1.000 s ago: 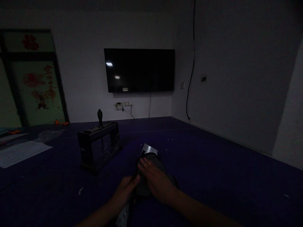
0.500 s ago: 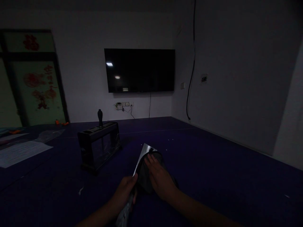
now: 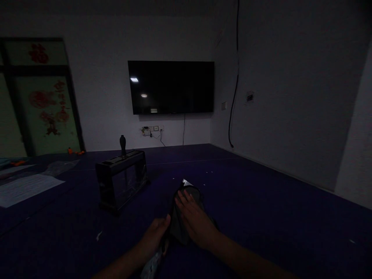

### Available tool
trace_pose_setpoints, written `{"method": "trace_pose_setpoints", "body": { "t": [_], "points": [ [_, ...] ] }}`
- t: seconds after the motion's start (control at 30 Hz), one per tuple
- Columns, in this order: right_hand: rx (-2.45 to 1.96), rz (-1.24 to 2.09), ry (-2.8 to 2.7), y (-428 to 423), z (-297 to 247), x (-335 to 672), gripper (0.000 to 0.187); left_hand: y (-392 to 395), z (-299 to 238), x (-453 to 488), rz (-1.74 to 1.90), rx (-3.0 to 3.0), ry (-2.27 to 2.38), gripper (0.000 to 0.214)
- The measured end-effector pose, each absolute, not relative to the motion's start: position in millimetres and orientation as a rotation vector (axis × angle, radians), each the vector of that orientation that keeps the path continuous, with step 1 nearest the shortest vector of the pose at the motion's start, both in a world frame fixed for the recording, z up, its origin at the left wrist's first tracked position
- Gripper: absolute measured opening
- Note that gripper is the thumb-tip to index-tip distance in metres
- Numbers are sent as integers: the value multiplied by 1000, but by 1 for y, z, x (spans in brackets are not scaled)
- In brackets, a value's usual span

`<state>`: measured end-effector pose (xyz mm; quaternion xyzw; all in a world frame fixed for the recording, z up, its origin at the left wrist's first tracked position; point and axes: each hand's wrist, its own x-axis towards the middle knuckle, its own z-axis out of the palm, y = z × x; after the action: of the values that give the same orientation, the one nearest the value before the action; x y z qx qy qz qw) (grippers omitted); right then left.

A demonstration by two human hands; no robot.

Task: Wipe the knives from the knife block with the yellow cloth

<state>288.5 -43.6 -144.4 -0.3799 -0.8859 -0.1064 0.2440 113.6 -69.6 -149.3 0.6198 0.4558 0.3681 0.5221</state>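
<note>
A dark grey, pouch-like thing [image 3: 179,226] with a black edge stands tilted on the purple surface. Around its left edge my left hand [image 3: 155,234] is closed, thumb on top. My right hand [image 3: 196,221] lies flat on its face, fingers stretched out. Behind its upper end shows the tip of a shiny silvery piece [image 3: 187,183]; most of that piece is hidden. Crumpled clear plastic [image 3: 151,267] hangs below my left hand. To the left stands a black frame-like holder [image 3: 120,164] with see-through sides and a dark handle [image 3: 123,145] upright on top.
Printed paper [image 3: 30,189] and clear plastic wrap [image 3: 61,167] lie at the left. Small white scraps [image 3: 99,235] dot the purple surface [image 3: 261,217]. Small orange things [image 3: 69,150] sit far left. A television [image 3: 171,87] hangs on the back wall; a black cable [image 3: 235,93] runs down the right wall.
The shiny silvery piece, which stuck out along the pouch-like thing's left edge, now shows only at the top. The hands have shifted slightly; the holder has stayed put.
</note>
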Motion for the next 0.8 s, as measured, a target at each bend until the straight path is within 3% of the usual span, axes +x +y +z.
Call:
{"method": "trace_pose_setpoints", "body": {
  "t": [0.4,0.8],
  "points": [
    [-911,-333,-2472,-45,-141,291,55,-64,-152,115,940,1474,1016,67],
    [-1084,-215,-2263,-39,-146,288,51,-74,-141,116,925,1436,1128,71]
  ]
}}
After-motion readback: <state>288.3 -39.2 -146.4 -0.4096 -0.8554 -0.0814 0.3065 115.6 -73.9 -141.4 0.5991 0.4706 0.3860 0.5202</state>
